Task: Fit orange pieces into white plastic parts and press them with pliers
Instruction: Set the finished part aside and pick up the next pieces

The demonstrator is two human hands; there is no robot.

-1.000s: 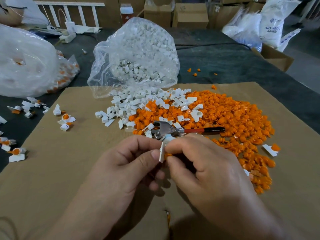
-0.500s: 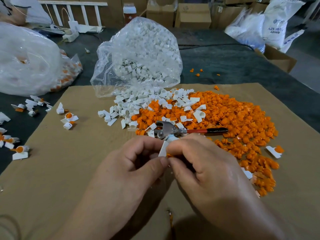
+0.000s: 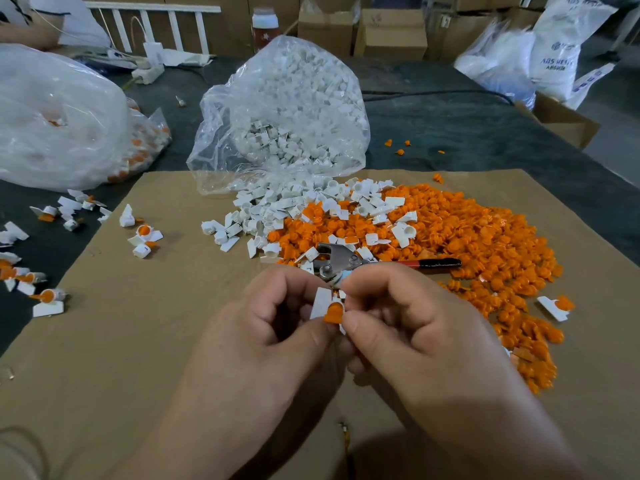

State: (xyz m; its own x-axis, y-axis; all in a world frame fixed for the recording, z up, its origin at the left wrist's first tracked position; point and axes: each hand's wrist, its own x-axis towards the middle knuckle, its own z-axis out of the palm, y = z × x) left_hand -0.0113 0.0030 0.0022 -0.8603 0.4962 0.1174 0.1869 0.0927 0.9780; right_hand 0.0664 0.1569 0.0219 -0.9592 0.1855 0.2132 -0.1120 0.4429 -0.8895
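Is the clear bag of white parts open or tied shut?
Open: white parts spill from the bag onto the cardboard.

Dark table (image 3: 450, 133) carries cardboard sheet (image 3: 138, 341), bagged parts (image 3: 287, 109).

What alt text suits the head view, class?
Left hand and right hand pinch a white plastic part and an orange piece together above cardboard. Pliers lie behind on a heap of orange pieces, near a bag of white parts.

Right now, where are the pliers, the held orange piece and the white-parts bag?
pliers (image 3: 337, 258), head view, on the metal head.
orange piece (image 3: 333, 314), head view, on its cap.
bag (image 3: 294, 98), head view, on its clear front.
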